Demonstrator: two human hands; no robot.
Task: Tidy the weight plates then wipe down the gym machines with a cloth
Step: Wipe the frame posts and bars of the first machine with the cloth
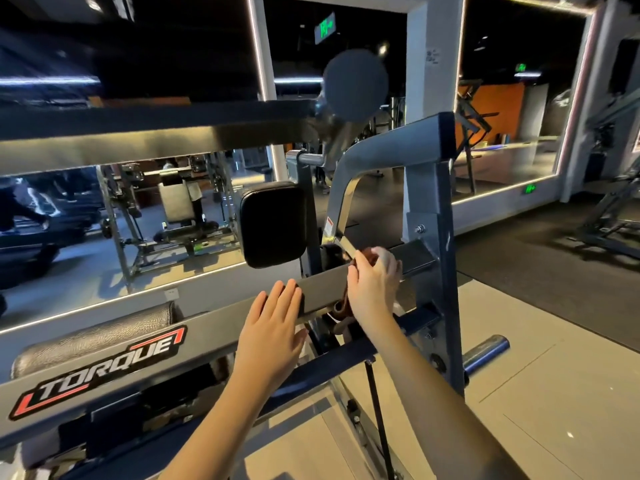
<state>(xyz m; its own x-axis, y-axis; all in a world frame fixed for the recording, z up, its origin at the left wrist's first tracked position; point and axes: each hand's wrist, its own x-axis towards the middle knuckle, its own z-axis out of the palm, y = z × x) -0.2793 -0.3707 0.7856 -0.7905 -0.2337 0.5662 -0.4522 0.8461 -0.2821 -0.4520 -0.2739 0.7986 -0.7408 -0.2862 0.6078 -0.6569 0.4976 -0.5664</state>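
Observation:
A grey gym machine with a TORQUE label runs across the view; its slanted bar (214, 327) crosses the middle. My right hand (372, 285) grips a brown cloth (341, 308) bunched over the top of that bar, with cloth ends hanging down below it. My left hand (273, 323) rests flat on the same bar just to the left, fingers straight. No weight plates are in view.
A black pad (273, 223) stands behind the bar, and a blue upright post (440, 237) rises at the right. A bare plate peg (485, 351) sticks out low on the right. Mirrors line the wall behind. Tiled floor lies to the right.

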